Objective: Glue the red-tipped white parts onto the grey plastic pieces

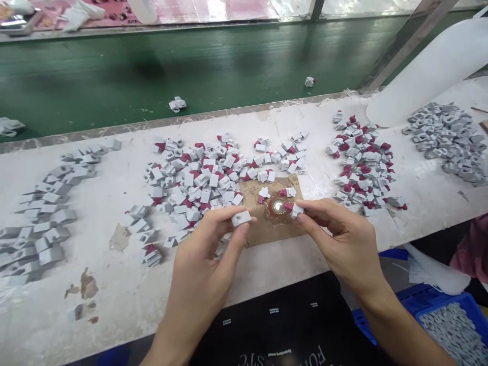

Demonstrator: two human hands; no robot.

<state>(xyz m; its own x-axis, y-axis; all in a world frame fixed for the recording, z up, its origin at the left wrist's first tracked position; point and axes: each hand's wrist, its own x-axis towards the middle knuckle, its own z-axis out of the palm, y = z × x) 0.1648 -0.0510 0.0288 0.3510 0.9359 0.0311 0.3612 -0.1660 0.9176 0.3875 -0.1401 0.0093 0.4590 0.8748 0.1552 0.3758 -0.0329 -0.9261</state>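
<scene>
Between thumb and forefinger, my left hand (208,254) pinches a small grey plastic block (241,218) with a hole in it. My right hand (339,234) grips a grey and dark red piece (295,209) by its grey part, the red end pointing left. Both hands are above a brown board (263,229) on the white table. Set in the board is a round shiny metal disc (278,206) with a reddish ring. Two more grey and red pieces, one of them here (264,194), lie on the board behind the disc.
A large heap of grey and red pieces (202,178) spreads left of the board, another heap (366,162) to its right. Plain grey blocks (49,213) lie far left. A white tube (427,71) slants in at right. Behind runs a green belt (229,66); a blue crate (423,310) stands below.
</scene>
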